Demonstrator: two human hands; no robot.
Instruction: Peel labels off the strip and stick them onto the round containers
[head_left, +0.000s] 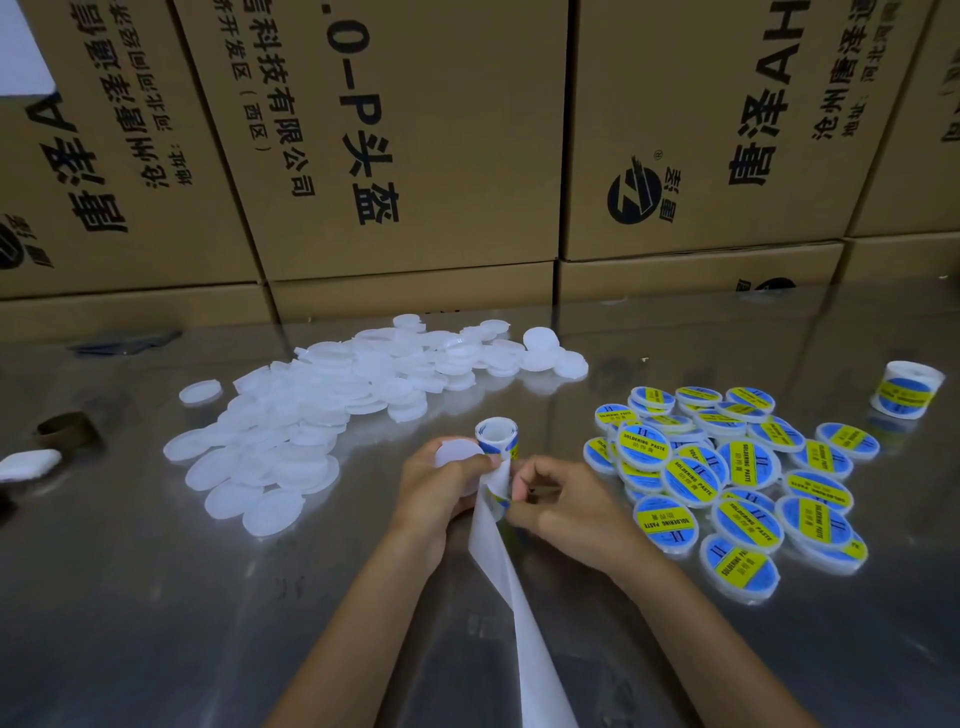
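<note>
My left hand (441, 488) holds a plain white round container (457, 451) together with a small roll of label strip (497, 437). The strip's bare white backing (511, 587) trails down toward me between my forearms. My right hand (558, 501) pinches the edge of a blue and yellow label (503, 500) on the strip, fingers closed on it. A heap of plain white containers (322, 415) lies to the left. To the right lies a pile of labelled containers (727, 478) with blue and yellow "soldering paste" labels.
The work surface is a shiny metal table (182, 597). Brown cardboard boxes (415, 156) form a wall along the back. A second label roll (906, 389) stands at far right. A brown cardboard ring (70, 428) and a white pad (28, 464) lie at far left.
</note>
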